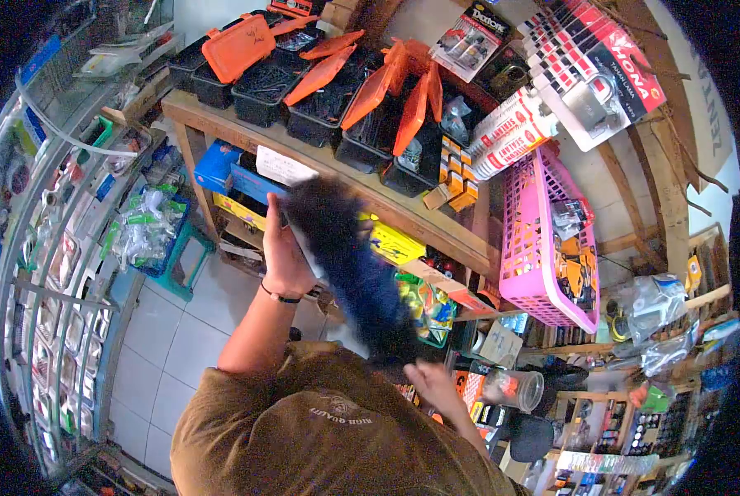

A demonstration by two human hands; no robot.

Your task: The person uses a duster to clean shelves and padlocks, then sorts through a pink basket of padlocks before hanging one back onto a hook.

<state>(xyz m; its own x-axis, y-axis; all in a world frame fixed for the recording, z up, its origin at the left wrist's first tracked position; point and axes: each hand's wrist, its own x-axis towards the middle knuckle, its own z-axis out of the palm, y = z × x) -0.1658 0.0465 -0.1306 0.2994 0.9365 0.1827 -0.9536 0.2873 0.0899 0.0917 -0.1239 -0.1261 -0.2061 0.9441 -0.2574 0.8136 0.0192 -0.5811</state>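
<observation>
A long, dark, fuzzy duster (353,273), black and blue and smeared by motion, slants across the middle of the view. At its lower end my right hand (432,387) is closed in a fist around the handle. My left hand (287,258), with a dark band at the wrist, is raised beside the upper end. Its thumb side points up, and the duster hides most of the fingers. A pale edge shows between that palm and the duster; what it belongs to I cannot make out. Just beyond stands a wooden shelf (304,161) with black bins (262,91) under orange lids (237,48).
A pink basket (523,240) of packages hangs at the right, below sealant tubes (514,132) and a carded padlock (589,103). Small orange boxes (458,174) sit at the shelf's end. Wire racks (56,298) line the left, near a green stool (190,263) on the tiled floor (176,347).
</observation>
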